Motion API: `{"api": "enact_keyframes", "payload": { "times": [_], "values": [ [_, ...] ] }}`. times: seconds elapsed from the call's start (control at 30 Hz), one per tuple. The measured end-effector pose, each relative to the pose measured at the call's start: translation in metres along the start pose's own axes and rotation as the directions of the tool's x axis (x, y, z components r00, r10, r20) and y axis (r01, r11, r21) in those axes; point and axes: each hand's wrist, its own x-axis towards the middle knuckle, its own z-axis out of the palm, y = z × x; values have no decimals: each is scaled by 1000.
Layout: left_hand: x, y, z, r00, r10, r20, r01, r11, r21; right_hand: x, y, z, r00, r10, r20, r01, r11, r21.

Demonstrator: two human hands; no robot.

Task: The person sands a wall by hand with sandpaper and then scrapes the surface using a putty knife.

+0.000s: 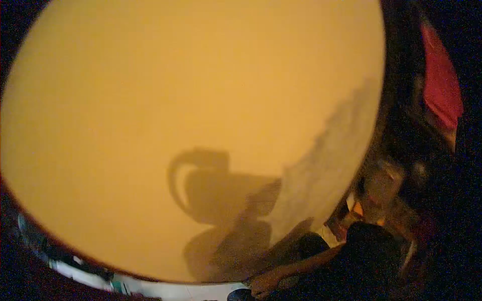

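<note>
Neither of my hands can be made out in the head view. A large, smooth yellow-orange surface (125, 100) fills most of it, with a curved outer edge. On its lower middle falls a dark shadow (226, 195) shaped like a cup with a looped handle, above a second rounded shadow (228, 248). A bare forearm (306, 263) slants in from the lower right, seemingly another person's. Its hand (263, 283) is at the bottom edge, beside a small dark rounded thing (239, 294); the fingers are blurred.
Dark clothing (374, 251) shows at the lower right, around the forearm. Farther up the right side hangs a red cloth-like shape (442, 80). A bright whitish strip (170, 290) runs below the yellow surface. Deep darkness surrounds the rest of the view.
</note>
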Motion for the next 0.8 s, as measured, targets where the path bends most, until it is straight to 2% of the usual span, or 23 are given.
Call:
{"api": "enact_keyframes", "payload": {
  "times": [0.1,0.13,0.17,0.2,0.23,0.3,0.33,0.4,0.47,0.53,0.57,0.6,0.63,0.67,0.73,0.8],
  "values": [
    [47,-7,-16,998,-10,58,5,995,96,22,-53,-98,994,-74,-86,91,971,220],
    [55,-4,-16,998,-16,64,8,992,128,34,-77,-141,991,-54,-122,79,975,208],
    [71,-5,-15,997,-19,69,8,987,159,38,-99,-189,998,29,50,-39,976,216],
    [83,-3,-8,997,-25,66,12,982,187,34,-109,-208,969,106,222,-156,963,219],
    [91,0,0,998,-35,60,22,977,212,24,-101,-194,974,121,190,-165,959,232],
    [105,5,22,998,-48,47,34,966,255,2,-82,-157,992,108,70,-127,919,374],
    [92,9,35,997,-54,48,39,962,269,7,-101,-152,990,137,39,-142,911,388],
    [118,12,51,996,-75,53,56,954,293,-14,-111,-199,982,185,-47,-155,916,371],
    [100,21,77,994,-101,38,85,949,303,-20,-119,-187,950,225,-219,-184,964,191],
    [82,32,103,995,-104,8,95,940,328,-25,-146,-207,900,426,-91,-407,897,176],
    [41,14,103,996,83,39,-91,855,510,-16,-162,-188,891,442,-101,-417,886,201],
    [41,-9,92,960,264,99,-261,703,661,-25,-157,-203,878,471,-91,-447,872,200],
    [64,11,131,976,146,-160,-15,781,624,-30,-162,-200,865,495,-79,-474,859,194],
    [50,-10,109,959,-284,-9,272,908,320,-41,-169,-191,861,502,-82,-477,853,209],
    [65,28,142,968,-243,-54,247,912,327,-29,-196,-195,870,408,-278,-403,912,78],
    [71,18,152,956,-278,-94,294,888,354,-37,-195,-200,864,409,-295,-389,912,127]
  ]
}}
